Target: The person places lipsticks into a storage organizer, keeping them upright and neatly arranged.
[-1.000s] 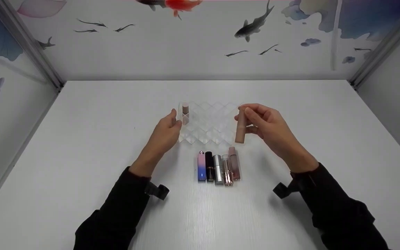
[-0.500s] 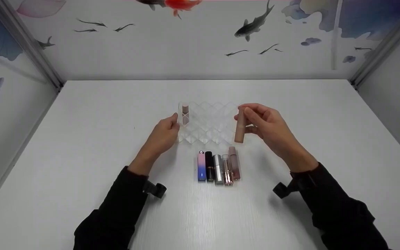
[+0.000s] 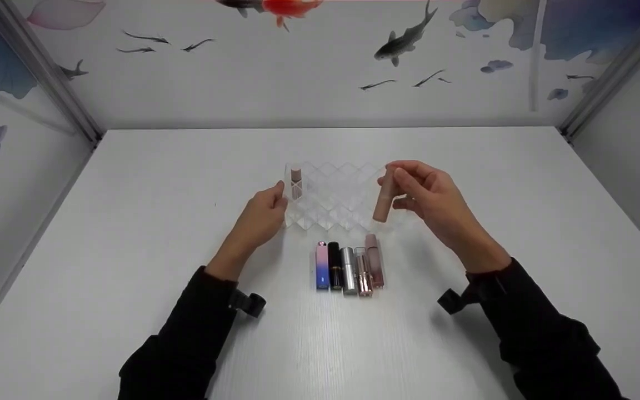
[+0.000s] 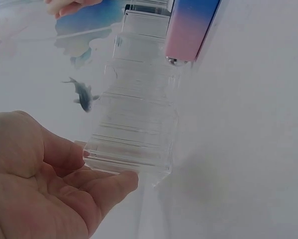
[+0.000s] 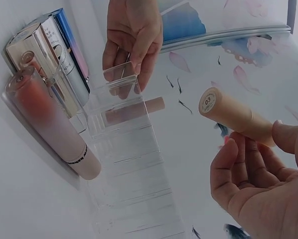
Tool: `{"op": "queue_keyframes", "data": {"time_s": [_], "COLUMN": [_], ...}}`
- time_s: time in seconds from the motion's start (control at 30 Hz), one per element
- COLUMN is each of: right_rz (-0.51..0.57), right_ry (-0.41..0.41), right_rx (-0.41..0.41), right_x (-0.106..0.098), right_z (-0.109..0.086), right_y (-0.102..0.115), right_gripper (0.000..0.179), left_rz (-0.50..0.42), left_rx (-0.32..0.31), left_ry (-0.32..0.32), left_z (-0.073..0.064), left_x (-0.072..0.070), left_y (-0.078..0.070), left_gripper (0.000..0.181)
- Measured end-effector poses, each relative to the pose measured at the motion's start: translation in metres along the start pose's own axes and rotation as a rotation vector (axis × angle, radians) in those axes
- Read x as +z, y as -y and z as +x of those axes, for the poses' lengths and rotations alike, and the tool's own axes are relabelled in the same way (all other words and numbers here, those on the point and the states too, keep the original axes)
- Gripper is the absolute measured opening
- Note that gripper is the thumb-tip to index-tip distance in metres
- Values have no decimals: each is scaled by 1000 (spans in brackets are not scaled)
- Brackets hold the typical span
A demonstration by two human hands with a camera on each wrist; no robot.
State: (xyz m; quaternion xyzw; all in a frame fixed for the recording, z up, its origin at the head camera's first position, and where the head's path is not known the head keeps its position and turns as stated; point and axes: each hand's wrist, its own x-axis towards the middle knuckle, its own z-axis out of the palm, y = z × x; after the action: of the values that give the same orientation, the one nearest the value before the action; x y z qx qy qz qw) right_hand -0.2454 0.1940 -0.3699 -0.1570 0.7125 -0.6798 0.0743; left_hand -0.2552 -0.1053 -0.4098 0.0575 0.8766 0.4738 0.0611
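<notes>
Clear glossy plastic organiser (image 3: 331,194), matt beige tube (image 3: 384,195), shiny metallic silver lipstick (image 3: 348,270), smooth white table (image 3: 131,222).

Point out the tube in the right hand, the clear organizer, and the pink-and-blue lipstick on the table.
beige tube (image 3: 383,201): head view, middle of its barrel below the fingers.
clear organizer (image 3: 334,197): head view, centre of its diamond grid.
pink-and-blue lipstick (image 3: 323,265): head view, mid-body, leftmost in the row.

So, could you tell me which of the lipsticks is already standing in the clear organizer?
The brownish lipstick in the far-left corner slot of the clear organizer. Five others lie on the table, and the right hand holds a beige tube.
</notes>
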Motion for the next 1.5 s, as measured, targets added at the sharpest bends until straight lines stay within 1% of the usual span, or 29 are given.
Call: {"op": "queue_keyframes", "data": {"time_s": [0.17,0.37,0.5,0.67,0.83,1.0,1.17,1.33,1.5], "right_rz": [33,56,16,-31,-54,-114,-219,-244,-269], "right_ry": [-38,-77,-120,-184,-214,-251,-273,-273,-257], "right_rx": [-49,-126,-166,-195,-219,-229,-213,-182,-175], "right_x": [-6,-12,-14,-18,-22,-25,-26,-27,-29], "right_z": [0,0,-1,-1,1,4,8,11,12], "right_y": [2,4,6,8,5,0,-8,-16,-23], "right_gripper": [40,36,36,36,35,36,39,40,40], "left_rz": [3,5,8,-2,-10,-9,-3,11,16], "left_rx": [-7,-15,-18,-21,-22,-27,-29,-39,-40], "left_ry": [13,8,13,25,33,33,37,37,48], "left_z": [0,-1,-1,-1,-1,0,0,0,0], "left_x": [0,-1,0,0,-1,-1,-2,-2,-2], "left_y": [-1,-1,-1,0,1,0,0,-1,-2], "left_gripper": [48,47,47,48,49,49,49,49,50]}}
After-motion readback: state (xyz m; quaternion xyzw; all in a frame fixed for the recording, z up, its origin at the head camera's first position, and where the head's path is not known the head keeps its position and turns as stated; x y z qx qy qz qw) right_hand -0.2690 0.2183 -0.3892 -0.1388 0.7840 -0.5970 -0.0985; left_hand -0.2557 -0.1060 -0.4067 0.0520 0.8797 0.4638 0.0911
